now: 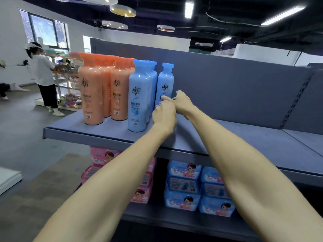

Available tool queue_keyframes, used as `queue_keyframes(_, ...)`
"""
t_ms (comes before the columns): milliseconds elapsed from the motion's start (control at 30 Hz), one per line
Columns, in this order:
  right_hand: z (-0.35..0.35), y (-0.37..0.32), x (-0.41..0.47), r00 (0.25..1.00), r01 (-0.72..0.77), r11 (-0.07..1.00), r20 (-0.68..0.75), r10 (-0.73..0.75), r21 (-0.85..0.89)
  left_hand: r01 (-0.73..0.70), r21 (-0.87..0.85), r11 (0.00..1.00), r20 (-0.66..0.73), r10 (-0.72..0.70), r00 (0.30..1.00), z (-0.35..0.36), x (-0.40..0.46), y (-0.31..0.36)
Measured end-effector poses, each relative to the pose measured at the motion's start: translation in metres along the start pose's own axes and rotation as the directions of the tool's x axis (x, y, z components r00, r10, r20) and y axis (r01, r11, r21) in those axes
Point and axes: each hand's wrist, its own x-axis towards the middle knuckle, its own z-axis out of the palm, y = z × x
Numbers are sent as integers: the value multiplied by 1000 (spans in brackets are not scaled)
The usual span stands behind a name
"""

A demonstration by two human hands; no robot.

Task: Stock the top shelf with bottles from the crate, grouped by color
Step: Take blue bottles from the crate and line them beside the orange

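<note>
On the grey top shelf point(104, 130) stand several orange bottles point(92, 91) at the left and a row of blue bottles point(139, 100) beside them. One more blue bottle point(166, 81) stands upright a little to the right, near the back panel. My left hand point(164, 116) and my right hand point(181, 102) both wrap its lower half, the fingers touching its label. The crate is out of view.
The shelf's right part point(262, 137) is bare up to the grey back panel point(236, 84). Pink packs point(103, 159) and blue packs point(197, 186) fill the shelf below. A person point(42, 75) stands at another rack at the far left.
</note>
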Motion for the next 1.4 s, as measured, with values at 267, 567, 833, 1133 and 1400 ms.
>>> queue_keyframes(267, -51, -8, -80, 994, 48, 987, -86, -62, -156, -100, -45, 994, -21, 99, 995, -40, -58, 15)
queue_keyframes(567, -90, 53, -231, 972, 106, 981, -189, -137, -162, -294, -310, 904, -143, 261, 955, -20, -183, 56)
queue_keyframes(833, -60, 173, -324, 997, -53, 948, -77, 30, -314, -185, -324, 928, 161, 246, 956, 91, -297, 58)
queue_keyframes(1133, 24, 337, -390, 856, -390, 839, 186, 482, -379, 60, -195, 979, 653, 84, 753, 212, -434, 11)
queue_keyframes(1400, 134, 477, -427, 680, -415, 715, 330, 654, -562, 196, -94, 976, 793, -45, 607, 317, -519, -34)
